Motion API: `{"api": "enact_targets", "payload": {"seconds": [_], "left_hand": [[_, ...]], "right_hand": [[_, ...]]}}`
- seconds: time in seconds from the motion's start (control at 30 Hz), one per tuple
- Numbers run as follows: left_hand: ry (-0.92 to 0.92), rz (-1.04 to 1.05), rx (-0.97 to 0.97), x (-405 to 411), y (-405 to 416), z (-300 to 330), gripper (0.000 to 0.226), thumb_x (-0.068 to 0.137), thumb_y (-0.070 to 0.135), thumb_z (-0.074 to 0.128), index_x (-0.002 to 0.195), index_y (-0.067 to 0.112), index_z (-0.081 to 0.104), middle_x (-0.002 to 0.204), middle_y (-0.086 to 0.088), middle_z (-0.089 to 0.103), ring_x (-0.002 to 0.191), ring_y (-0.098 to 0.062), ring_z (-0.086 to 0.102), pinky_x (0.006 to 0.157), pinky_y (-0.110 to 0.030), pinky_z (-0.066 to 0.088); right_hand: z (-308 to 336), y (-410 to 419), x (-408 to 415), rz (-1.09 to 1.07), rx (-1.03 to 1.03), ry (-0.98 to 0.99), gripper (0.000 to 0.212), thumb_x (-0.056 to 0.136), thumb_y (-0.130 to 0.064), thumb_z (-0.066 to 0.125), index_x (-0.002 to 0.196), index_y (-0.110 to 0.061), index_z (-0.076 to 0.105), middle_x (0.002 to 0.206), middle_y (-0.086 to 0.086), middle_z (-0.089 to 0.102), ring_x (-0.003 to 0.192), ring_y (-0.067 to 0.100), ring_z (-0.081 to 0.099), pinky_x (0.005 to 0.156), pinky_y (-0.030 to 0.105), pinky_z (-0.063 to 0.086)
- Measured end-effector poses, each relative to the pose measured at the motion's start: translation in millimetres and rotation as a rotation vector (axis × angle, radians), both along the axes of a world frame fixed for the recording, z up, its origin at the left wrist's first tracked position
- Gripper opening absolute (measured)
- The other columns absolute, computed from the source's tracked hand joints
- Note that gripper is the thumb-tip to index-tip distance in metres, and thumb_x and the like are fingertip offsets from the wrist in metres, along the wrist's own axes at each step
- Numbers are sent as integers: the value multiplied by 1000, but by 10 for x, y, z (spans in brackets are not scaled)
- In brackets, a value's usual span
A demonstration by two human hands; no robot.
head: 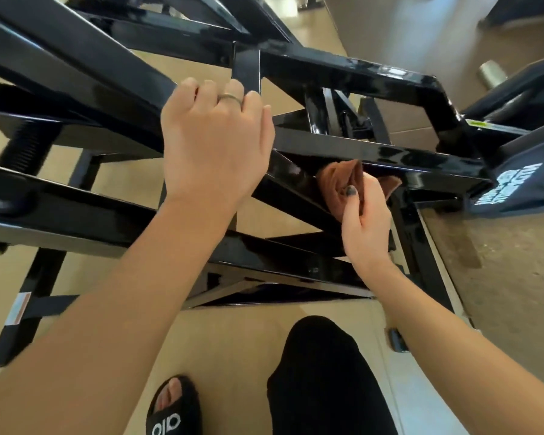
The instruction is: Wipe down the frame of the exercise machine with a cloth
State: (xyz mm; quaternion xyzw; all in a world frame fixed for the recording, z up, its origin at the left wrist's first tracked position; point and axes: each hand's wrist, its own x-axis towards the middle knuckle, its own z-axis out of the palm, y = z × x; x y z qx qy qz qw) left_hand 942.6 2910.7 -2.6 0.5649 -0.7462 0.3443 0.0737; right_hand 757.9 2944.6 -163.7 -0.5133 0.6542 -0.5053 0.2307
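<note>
The black frame (pixel 374 152) of the machine fills the view, its glossy bars crossing under and beyond both hands. A tan floor (pixel 233 340) shows between the bars and below the forearms. To the right of the right hand stands a dark grey part (pixel 515 183) of the machine with white lettering, which I cannot read. Below the arms a leg (pixel 324 381) in black cloth points toward the frame, and left of it a foot in a black sandal (pixel 173 409) stands on the floor.

The left hand (pixel 214 146) rests on an upper bar, fingers curled over its far edge in a grip; a ring (pixel 230 97) sits on one finger. The right hand (pixel 366 221) is lower and to the right of the left one, and pinches the brown cloth (pixel 343 180) between thumb and fingers, the thumbnail dark-painted. The cloth is bunched just beyond the right hand's fingertips and pressed against the underside of a bar where two bars meet, right of the left wrist.
</note>
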Motion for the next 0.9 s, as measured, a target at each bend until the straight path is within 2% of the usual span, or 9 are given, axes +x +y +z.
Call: {"api": "enact_targets", "payload": {"seconds": [0.1,0.23,0.4,0.47,0.57,0.63,0.7,0.83,0.9], "left_hand": [[7,18,18,-40,17,30,57,112,35,19,99,3,65,92,-17,67,90,-37,62,87,-46,41],[49,57,-13,-70,26,9,57,112,34,21,97,5,67,90,-15,67,88,-36,62,86,-47,42],[42,40,-47,-67,12,10,56,112,35,23,97,5,68,89,-15,67,86,-38,62,83,-46,44],[42,40,-39,-56,11,8,56,112,35,23,96,4,67,87,-15,66,85,-37,62,83,-46,43],[52,29,-33,-64,16,7,58,112,34,18,95,3,64,85,-14,62,83,-36,59,82,-47,40],[60,34,-35,-66,9,3,58,112,34,18,95,3,64,85,-15,62,83,-37,58,82,-47,39],[66,23,-30,-60,20,6,58,112,34,19,96,3,65,86,-16,63,85,-38,59,84,-48,40],[73,14,-51,-48,0,-20,59,112,34,18,97,3,65,89,-16,64,87,-38,60,85,-48,39],[78,10,-68,-44,-6,-34,57,112,34,19,96,3,65,89,-16,64,87,-37,60,85,-47,39]], "right_hand": [[99,58,77,-18,-34,25,40,101,-40,36,124,-17,60,116,-5,62,111,10,56,104,37,48],[448,-30,523,4,-214,73,31,104,-32,43,120,-14,62,110,-2,61,102,9,54,93,25,45],[507,-96,564,113,-302,137,38,104,-30,42,122,-5,63,111,8,62,101,22,57,89,40,51],[256,-4,287,98,-209,146,39,103,-33,39,121,-8,63,111,6,61,102,20,56,90,42,51],[-158,103,-123,-1,44,71,35,105,-32,40,132,-17,56,123,1,57,112,14,55,99,39,51],[-335,145,-304,-91,149,64,34,107,-26,43,138,-15,52,129,7,55,118,22,55,100,39,50],[-456,161,-452,-176,244,63,36,108,-24,42,139,-9,50,131,16,56,120,33,55,102,46,49],[-298,-20,-391,-268,421,27,38,109,-31,39,140,-12,48,137,20,52,125,40,50,105,50,41],[-109,-66,-144,-318,381,41,34,107,-34,41,135,-16,50,132,17,52,120,37,49,100,48,41]]}}
